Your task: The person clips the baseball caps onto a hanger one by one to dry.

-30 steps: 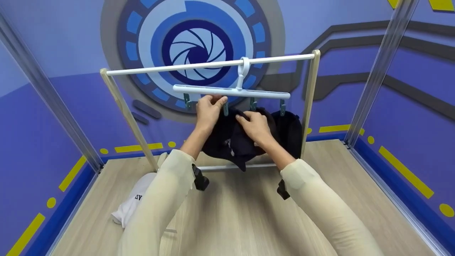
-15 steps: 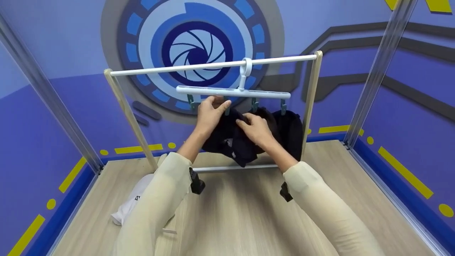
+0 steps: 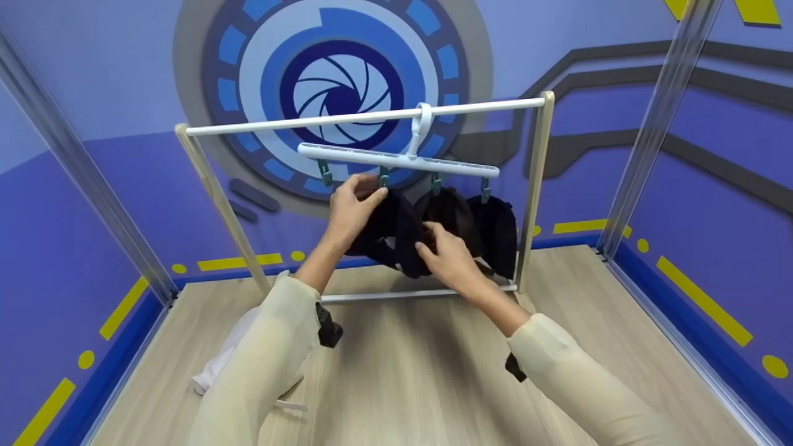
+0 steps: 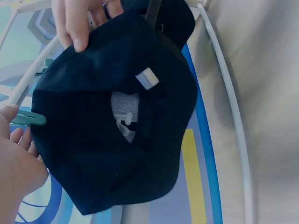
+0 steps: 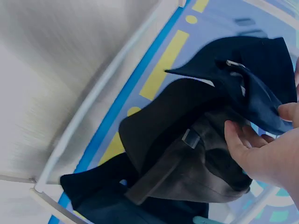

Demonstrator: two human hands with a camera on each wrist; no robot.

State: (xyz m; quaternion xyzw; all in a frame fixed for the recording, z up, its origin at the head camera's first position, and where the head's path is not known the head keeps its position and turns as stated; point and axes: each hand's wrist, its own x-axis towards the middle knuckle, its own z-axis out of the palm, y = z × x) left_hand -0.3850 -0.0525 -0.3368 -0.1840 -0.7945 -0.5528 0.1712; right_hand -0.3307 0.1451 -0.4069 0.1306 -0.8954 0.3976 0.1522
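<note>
A white hanger (image 3: 403, 160) hangs tilted from the rack's top rail, with several green clips along it. From one clip (image 3: 384, 177) hangs a navy cap (image 3: 399, 232), its hollow inside and white label turned to the left wrist view. My left hand (image 3: 351, 207) is beside that clip, thumb near the cap's edge, fingers partly behind it. My right hand (image 3: 451, 257) is at the cap's right side, thumb and fingers apart around its edge. In the right wrist view its fingertips lie close to a dark brown cap (image 5: 182, 163); contact is unclear.
Another dark cap (image 3: 500, 232) hangs at the hanger's right end. The leftmost clip (image 3: 325, 173) holds nothing. A pale cap (image 3: 229, 353) lies on the table behind my left sleeve. The wooden rack post (image 3: 536, 192) stands at the right.
My left thumb has slipped down from the clip, and the clip shows uncovered. The right hand has loosened and moved slightly lower. The hanger tilts more, its left end higher.
</note>
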